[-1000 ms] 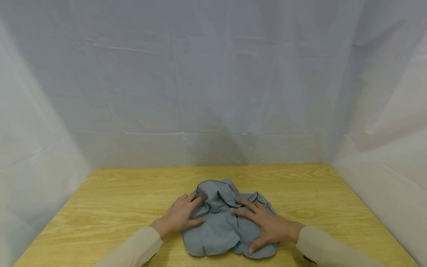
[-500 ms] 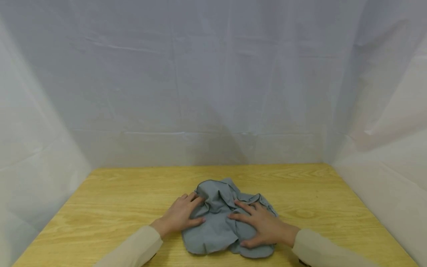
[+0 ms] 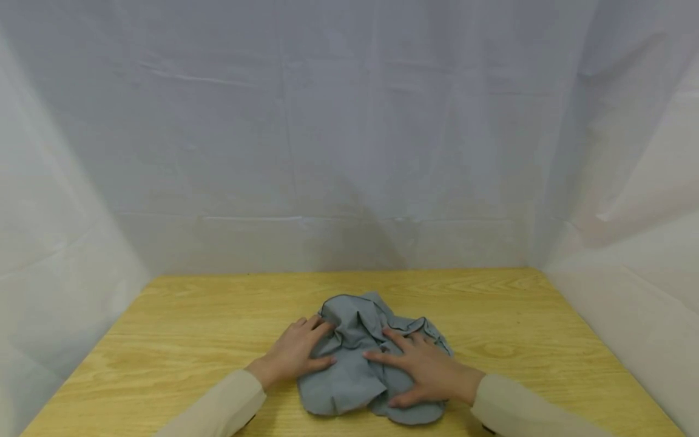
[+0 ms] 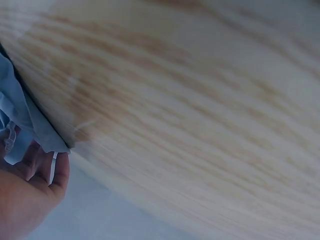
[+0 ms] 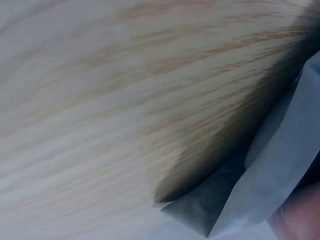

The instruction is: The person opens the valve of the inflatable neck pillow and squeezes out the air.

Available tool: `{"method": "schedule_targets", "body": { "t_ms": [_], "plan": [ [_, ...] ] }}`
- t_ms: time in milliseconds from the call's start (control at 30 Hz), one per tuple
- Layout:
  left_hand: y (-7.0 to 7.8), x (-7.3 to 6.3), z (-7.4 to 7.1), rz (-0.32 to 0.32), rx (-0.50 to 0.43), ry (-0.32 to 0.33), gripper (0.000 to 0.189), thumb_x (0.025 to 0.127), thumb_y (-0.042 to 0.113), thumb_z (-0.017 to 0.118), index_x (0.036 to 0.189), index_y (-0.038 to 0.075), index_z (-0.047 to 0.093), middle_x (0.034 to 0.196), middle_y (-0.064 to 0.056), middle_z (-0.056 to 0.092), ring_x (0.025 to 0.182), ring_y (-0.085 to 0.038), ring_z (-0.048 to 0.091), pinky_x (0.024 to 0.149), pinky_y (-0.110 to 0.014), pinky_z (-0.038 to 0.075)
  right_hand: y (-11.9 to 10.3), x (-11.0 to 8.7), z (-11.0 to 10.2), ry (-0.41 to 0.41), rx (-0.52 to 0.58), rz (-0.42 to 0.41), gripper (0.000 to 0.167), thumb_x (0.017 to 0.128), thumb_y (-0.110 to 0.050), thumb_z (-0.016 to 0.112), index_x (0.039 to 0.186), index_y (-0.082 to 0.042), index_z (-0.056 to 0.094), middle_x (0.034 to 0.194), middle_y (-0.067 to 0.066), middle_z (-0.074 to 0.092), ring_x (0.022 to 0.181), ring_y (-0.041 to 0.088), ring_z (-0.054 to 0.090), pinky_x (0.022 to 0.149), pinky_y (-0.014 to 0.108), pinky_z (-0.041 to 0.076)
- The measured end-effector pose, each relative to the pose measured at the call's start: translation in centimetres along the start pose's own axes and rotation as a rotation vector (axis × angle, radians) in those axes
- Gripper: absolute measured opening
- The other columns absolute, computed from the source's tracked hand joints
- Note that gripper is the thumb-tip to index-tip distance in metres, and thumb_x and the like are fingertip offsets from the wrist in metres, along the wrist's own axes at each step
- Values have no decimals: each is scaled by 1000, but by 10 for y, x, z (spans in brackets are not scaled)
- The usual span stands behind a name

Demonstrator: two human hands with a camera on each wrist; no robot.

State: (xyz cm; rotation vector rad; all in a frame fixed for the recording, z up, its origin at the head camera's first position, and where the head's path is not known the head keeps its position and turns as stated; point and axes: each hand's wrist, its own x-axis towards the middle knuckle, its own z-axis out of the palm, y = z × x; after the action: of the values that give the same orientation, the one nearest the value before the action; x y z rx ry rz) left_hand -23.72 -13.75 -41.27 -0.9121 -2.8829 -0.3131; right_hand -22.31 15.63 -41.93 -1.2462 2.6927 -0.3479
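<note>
A crumpled grey-blue cloth with a thin dark edging lies in a loose heap near the front of the table. My left hand rests on its left side, thumb and index finger apart. In the left wrist view, fingers of the left hand touch the cloth at its edge. My right hand lies over the right part, fingers spread on top. Folded cloth fills the right wrist view's lower right, hiding most of the right hand.
The yellow wood-grain table extends behind and to both sides of the cloth. White sheeting hangs as a back wall, with further sheets at the left and right.
My right hand has slid a little left, its thumb drawing inward, and the cloth's lower right edge has shifted left with it. The left hand has stayed in place.
</note>
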Motion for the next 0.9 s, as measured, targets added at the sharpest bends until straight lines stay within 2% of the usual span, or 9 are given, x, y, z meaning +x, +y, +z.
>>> {"method": "schedule_targets", "body": {
  "t_ms": [200,567,733,900],
  "plan": [
    [0,1,0,2,-7,8,56,82,48,62,123,12,53,114,-9,53,95,-24,53,80,-44,45,-3,1,-3,-22,14,14,71,76,-69,51,139,-51,22,151,9,16,122,49,33,86,68,32],
    [0,1,-1,-12,-7,0,56,81,49,63,123,13,53,114,-8,53,97,-24,53,81,-43,44,-1,3,-1,20,20,-39,63,76,-68,54,133,-46,39,150,11,21,116,47,39,85,66,35],
    [1,1,-2,-11,-13,-6,57,81,48,63,124,12,53,114,-9,53,98,-24,53,82,-43,44,0,4,-2,16,78,-11,59,76,-70,51,130,-48,41,150,7,21,119,42,37,86,66,33],
    [2,1,-3,-13,-17,-10,56,81,48,63,124,12,53,115,-9,53,99,-25,53,83,-44,44,-4,5,-3,40,113,26,48,81,-67,45,125,-47,47,148,5,25,124,42,33,88,69,29]
  ]
}}
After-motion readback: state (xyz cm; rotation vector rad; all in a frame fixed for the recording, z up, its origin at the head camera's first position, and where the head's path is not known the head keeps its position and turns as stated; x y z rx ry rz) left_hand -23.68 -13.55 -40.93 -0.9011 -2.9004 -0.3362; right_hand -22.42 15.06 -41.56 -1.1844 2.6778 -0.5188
